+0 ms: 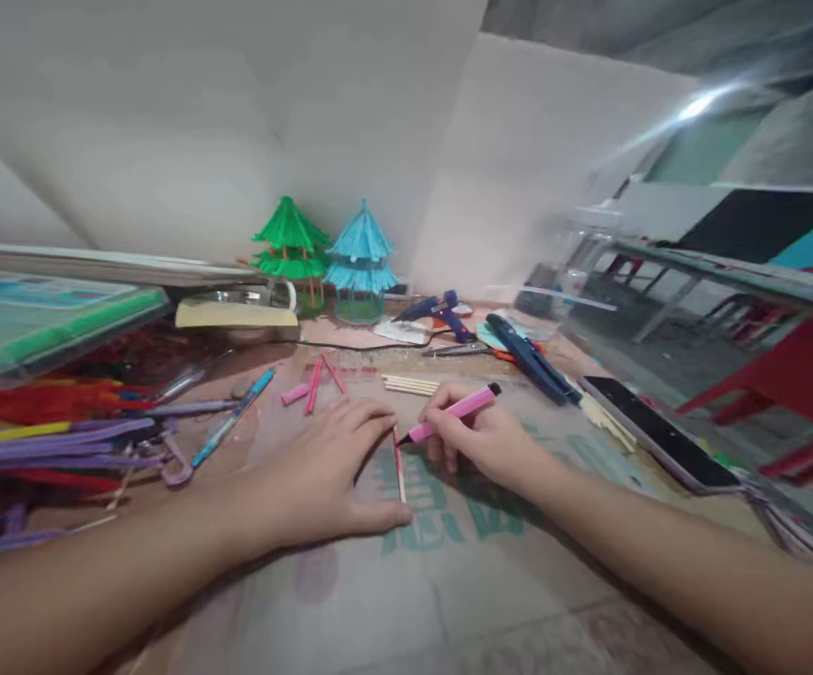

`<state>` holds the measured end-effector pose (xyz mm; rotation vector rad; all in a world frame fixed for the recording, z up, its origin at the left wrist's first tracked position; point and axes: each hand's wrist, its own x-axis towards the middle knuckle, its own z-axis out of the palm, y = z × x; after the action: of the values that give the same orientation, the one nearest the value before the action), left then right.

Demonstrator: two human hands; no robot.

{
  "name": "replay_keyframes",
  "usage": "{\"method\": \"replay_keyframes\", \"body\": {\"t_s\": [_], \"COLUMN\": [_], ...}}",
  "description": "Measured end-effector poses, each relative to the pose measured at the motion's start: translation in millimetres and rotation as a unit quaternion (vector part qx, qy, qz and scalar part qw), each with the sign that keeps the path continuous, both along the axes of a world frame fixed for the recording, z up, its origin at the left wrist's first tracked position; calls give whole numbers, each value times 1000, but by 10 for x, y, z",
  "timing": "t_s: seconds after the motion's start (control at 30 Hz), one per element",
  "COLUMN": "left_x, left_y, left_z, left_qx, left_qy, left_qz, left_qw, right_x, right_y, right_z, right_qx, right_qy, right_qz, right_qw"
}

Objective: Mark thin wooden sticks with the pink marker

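My right hand (480, 433) grips a pink marker (469, 403), its black tip pointing down and left. The tip is at or very near a thin wooden stick (398, 469), coloured pink along its upper part and pale at the lower end. My left hand (336, 459) lies on the plastic sheet (350, 600) and holds the stick, forefinger at the far end and thumb at the near end. Beyond the left hand are several pink sticks (314, 384) and a pink marker cap (294, 395). Uncoloured sticks (411, 385) lie in a row beyond the right hand.
Green (292, 225) and blue (362, 234) tiered-roof models stand by the wall. A glue gun (441, 311), scissors (459, 350), blue-handled cutters (529, 361) and a phone (652, 431) lie right. Pipe cleaners (47, 445), a blue pen (233, 417) and a plastic case (61, 319) are left.
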<state>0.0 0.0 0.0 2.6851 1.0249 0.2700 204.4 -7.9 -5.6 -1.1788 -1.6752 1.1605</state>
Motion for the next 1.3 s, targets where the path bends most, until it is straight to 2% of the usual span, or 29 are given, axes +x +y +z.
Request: {"method": "replay_keyframes", "body": {"t_s": [0.3,0.5,0.87,1.1,1.3], "left_x": [-18,-17,-28,-51,-51], "left_y": [-10,-16,-50,-58,-47], "left_z": [-24,-26,67,49,42], "left_qx": [16,27,25,37,43], "left_qy": [-14,-4,37,25,27], "left_qz": [-2,6,11,5,2], "left_qw": [1000,1000,999,999,999], "right_x": [15,22,-15,-21,-27], "right_y": [-17,9,12,-17,-2], "right_z": [-10,-18,12,19,28], "right_qx": [15,19,15,-7,7], "right_qy": [0,7,-11,-10,-5], "right_qz": [-8,-45,-27,-4,-28], "right_qw": [1000,999,999,1000,1000]}}
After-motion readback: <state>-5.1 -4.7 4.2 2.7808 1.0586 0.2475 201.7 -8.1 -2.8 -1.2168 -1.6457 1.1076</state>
